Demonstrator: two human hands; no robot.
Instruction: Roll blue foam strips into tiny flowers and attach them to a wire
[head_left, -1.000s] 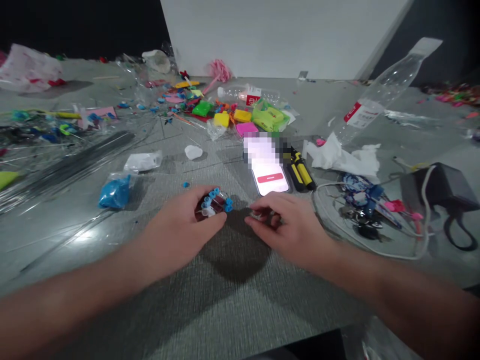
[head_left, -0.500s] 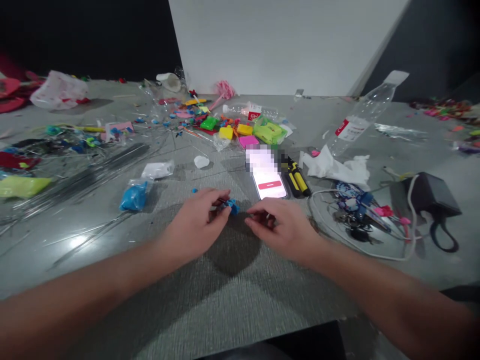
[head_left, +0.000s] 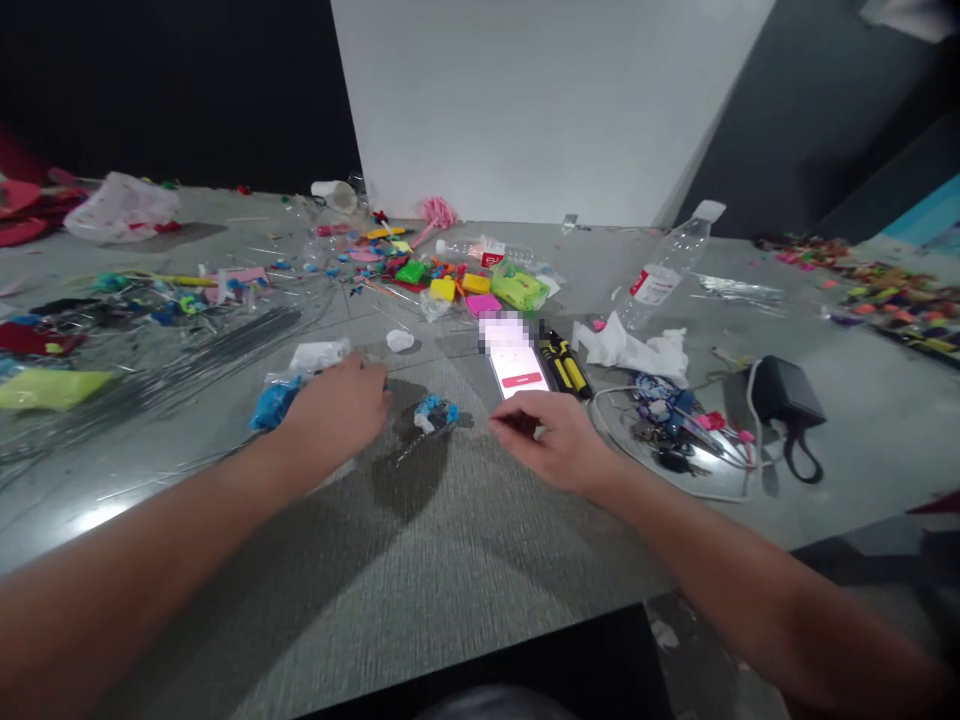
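A small piece made of blue and white beads on a thin wire lies on the grey table, free of both hands. My left hand is to its left, reaching toward a blue bag of clay; its fingers are blurred and partly hidden. My right hand rests to the right of the bead piece, fingers curled in a pinch on something small that I cannot make out, just below a lit phone.
Yellow-and-black tools lie beside the phone. Keys and a white cable, a black charger, tissue and a plastic bottle are at the right. Coloured clay blocks and metal wires are scattered behind and left.
My left hand has let go of the bead piece and moved left toward the blue bag. The bead piece now lies on the table. The view has tilted up.
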